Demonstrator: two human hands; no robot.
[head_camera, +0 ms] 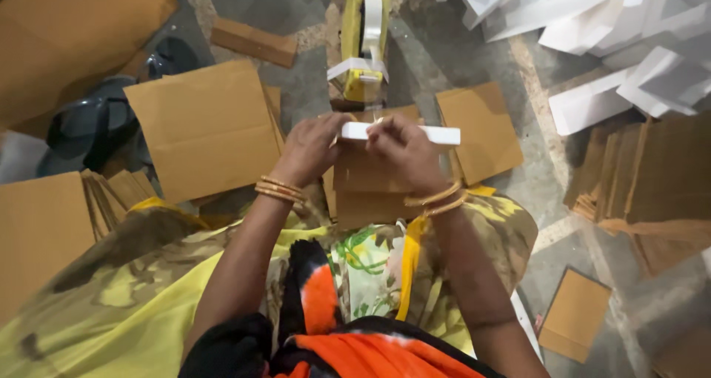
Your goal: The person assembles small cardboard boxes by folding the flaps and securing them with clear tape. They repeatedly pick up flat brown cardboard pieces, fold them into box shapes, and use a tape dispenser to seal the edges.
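Hands meet at the centre of the frame; our left hand and right hand both pinch a white strip over a small cardboard stack, steadying it just below the yellow tape dispenser; finished white pieces pile at upper right, flat cardboard sheets at left.

Bare grey floor leaves an open lane right of the tape dispenser, which stands just ahead of both hands. Cardboard sheets flank the left hand, another sheet the right hand. White boxes crowd the far right; a cardboard stack blocks the right side.
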